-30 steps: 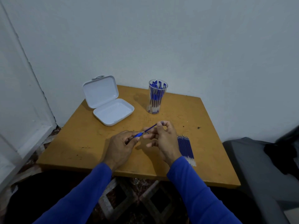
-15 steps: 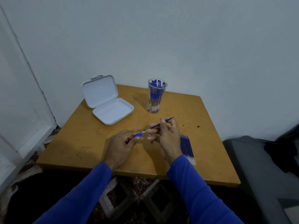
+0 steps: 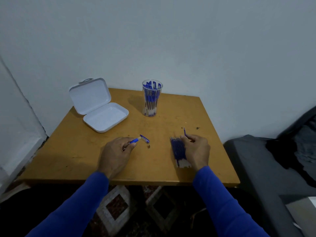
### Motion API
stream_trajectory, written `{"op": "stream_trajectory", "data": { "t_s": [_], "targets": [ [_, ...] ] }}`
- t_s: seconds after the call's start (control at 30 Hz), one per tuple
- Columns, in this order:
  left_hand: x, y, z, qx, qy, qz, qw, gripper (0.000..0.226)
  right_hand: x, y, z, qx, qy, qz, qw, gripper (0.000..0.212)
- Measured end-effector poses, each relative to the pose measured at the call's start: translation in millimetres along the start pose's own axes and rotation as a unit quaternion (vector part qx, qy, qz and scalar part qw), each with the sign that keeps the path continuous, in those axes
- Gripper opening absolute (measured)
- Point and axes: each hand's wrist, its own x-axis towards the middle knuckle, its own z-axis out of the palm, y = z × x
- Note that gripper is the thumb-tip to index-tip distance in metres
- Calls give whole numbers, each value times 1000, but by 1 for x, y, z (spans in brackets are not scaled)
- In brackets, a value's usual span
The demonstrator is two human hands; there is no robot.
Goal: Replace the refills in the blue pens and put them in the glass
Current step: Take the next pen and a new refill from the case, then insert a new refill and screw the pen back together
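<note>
1. Left hand (image 3: pixel 114 153), lower centre-left of the frame: fingers curled round a blue pen barrel (image 3: pixel 134 140), pinching it near the front end, with the pale open tip pointing up and to the right.
2. Just off that tip, a blue pen cap (image 3: pixel 144 139) lies on the table, very near the barrel's end; whether the two touch is not clear.
3. Right hand (image 3: pixel 196 150), lower centre-right: fingers curled, gripping a thin blue refill (image 3: pixel 184 132) whose end sticks up above the knuckles, standing nearly upright.
4. Right under and beside that hand, a row of blue refills (image 3: pixel 178 151) lies flat on the table, tips toward the wall, pale ends toward the near edge. The hand covers the row's right side.
5. Upper centre: the clear glass (image 3: pixel 152 100) stands upright near the table's far edge, packed with blue pens, well apart from both hands.
6. Upper left of the table: a white plastic case (image 3: pixel 100 106), lid swung open and tilted back toward the wall.
7. The yellow-brown table (image 3: pixel 85 151) shows a small dark speck between the hands and another mark to the far right.
8. Blue sleeves (image 3: pixel 220 202) run up from the bottom edge.
</note>
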Motion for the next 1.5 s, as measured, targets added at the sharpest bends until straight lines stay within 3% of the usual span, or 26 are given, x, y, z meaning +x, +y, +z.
{"op": "stream_trajectory", "data": {
  "t_s": [0.23,0.5,0.83,1.5],
  "targets": [
    [6,25,22,33,-3,21,999,25,16,33,-25,-121,-29,26,992,30],
    [-4,52,54,26,-14,54,998,31,17,40,-26,-159,-59,7,986,22],
    [-7,48,56,36,-12,60,997,33,11,39,-25,-184,-50,-29,981,25],
    [-7,49,55,27,-8,54,998,31,10,35,-25,-180,-47,-9,982,27]
  ]
}}
